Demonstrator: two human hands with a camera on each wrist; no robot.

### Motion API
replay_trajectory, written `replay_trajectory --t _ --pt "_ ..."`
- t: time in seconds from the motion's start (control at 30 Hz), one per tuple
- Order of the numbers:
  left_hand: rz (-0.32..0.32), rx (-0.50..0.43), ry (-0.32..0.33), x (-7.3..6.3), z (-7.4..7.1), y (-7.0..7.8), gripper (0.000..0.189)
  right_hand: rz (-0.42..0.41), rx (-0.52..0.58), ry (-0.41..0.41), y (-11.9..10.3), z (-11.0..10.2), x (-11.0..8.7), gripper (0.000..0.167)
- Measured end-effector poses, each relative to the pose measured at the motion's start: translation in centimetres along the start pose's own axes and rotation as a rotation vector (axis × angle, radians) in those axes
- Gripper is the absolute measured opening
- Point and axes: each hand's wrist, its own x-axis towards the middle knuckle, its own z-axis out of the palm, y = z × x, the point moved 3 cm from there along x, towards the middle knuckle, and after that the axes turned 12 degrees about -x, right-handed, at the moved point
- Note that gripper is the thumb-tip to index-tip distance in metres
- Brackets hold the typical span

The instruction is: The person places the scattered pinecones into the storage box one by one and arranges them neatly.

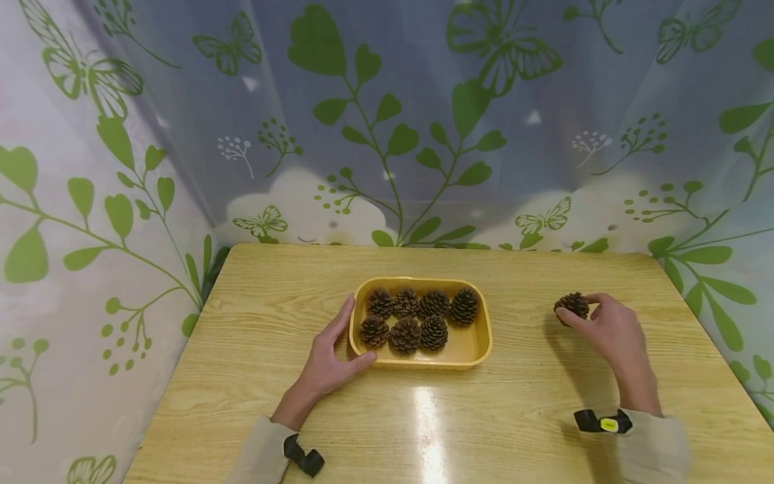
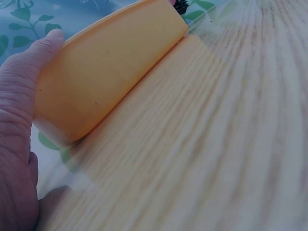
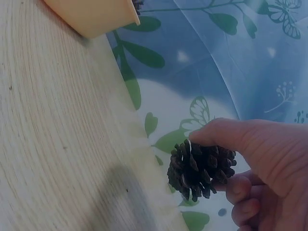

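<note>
A yellow plastic tray (image 1: pixel 471 349) stands on the table with several brown pine cones in two rows inside. My left hand (image 1: pixel 329 356) holds its left end, fingers along the left side and thumb on the front rim. The left wrist view shows that thumb (image 2: pixel 45 45) against the tray's wall (image 2: pixel 110 67). Well to the right of the tray, my right hand (image 1: pixel 611 329) pinches one pine cone (image 1: pixel 572 306) between thumb and fingers. In the right wrist view this pine cone (image 3: pixel 199 168) is held above the table.
The wooden table (image 1: pixel 514 417) has a light grain, and its far edge meets a curtain (image 1: pixel 417 134) printed with green leaves and butterflies. Bare tabletop lies between the tray and my right hand. Each wrist wears a black strap-on device (image 1: pixel 605 422).
</note>
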Motion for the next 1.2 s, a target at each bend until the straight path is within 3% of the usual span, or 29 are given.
replay_trajectory --t 0.63,1.2 --pt "0.0 -0.005 0.002 0.0 -0.1 0.4 0.111 -0.08 0.089 0.073 -3.7 -0.6 -0.5 0.076" --pt "-0.008 -0.014 -0.002 0.0 0.0 0.2 0.109 -0.173 0.062 0.156 -7.3 -0.8 -1.6 0.064"
